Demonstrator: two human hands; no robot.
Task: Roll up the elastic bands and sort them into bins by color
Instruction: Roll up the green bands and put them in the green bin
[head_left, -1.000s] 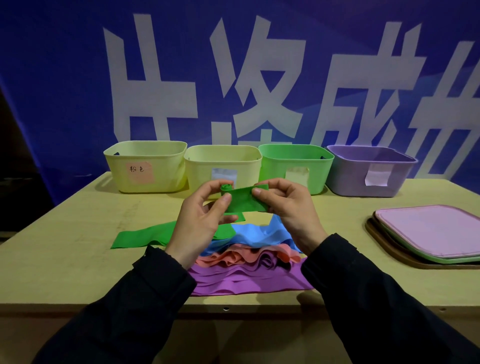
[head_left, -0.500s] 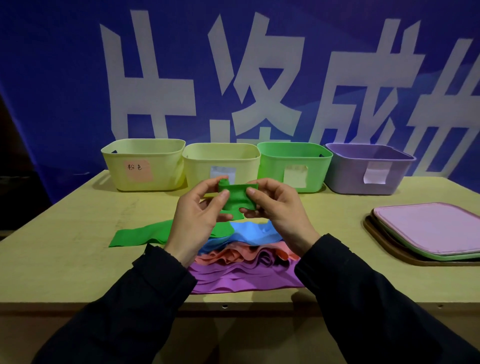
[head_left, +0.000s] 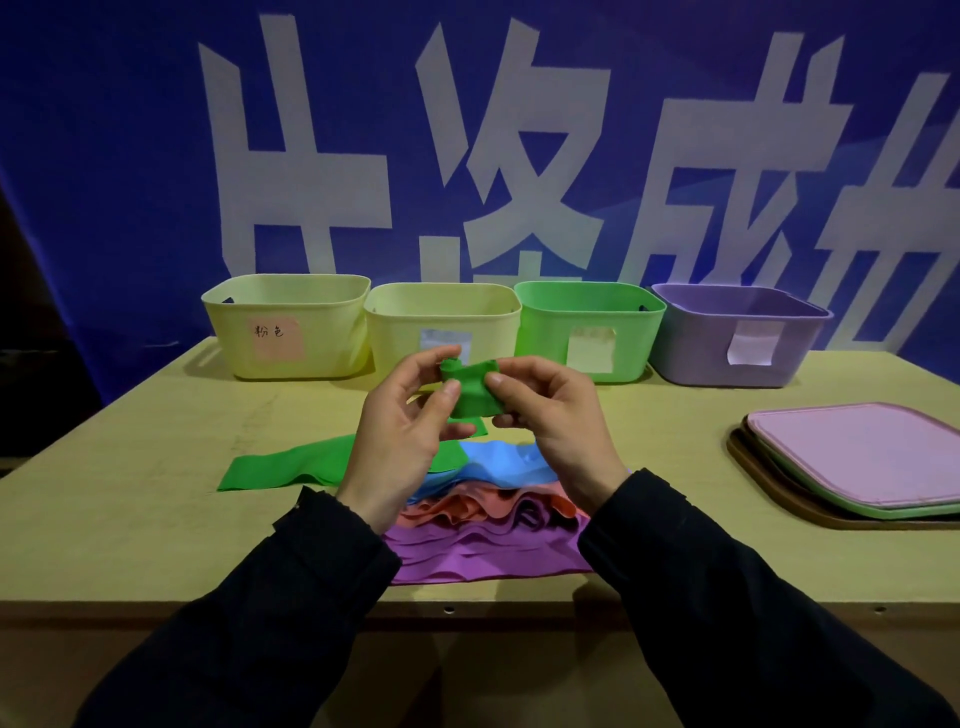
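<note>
Far behind the grip, blue banner (head_left: 130, 156) with large white characters, filling the background. Below and around the grip, wooden tabletop (head_left: 130, 519). Just beyond the grip, four bins in a row along the back of the tabletop: yellow bin with pink label (head_left: 285, 325) off to the left, second yellow bin (head_left: 441, 317) straight behind the left hand, green bin (head_left: 589, 327) straight behind the right hand, purple bin (head_left: 737, 335) further right. Well to the right of the grip, stack of flat lids (head_left: 857, 457), pink on top, green and brown under it. Directly beneath the grip, heap of loose bands on the tabletop: purple band (head_left: 483, 556) nearest, orange band (head_left: 467, 506) over it, blue band (head_left: 498, 462) next. Green band (head_left: 470, 392) pinched in the grip, raised above the heap, top end partly rolled, tail running down behind the left hand and lying flat on the tabletop to the left. Left hand (head_left: 400, 441) pinching the rolled end between thumb and forefinger; right hand (head_left: 550, 415) pinching the band's right edge, fingers curled round it
</note>
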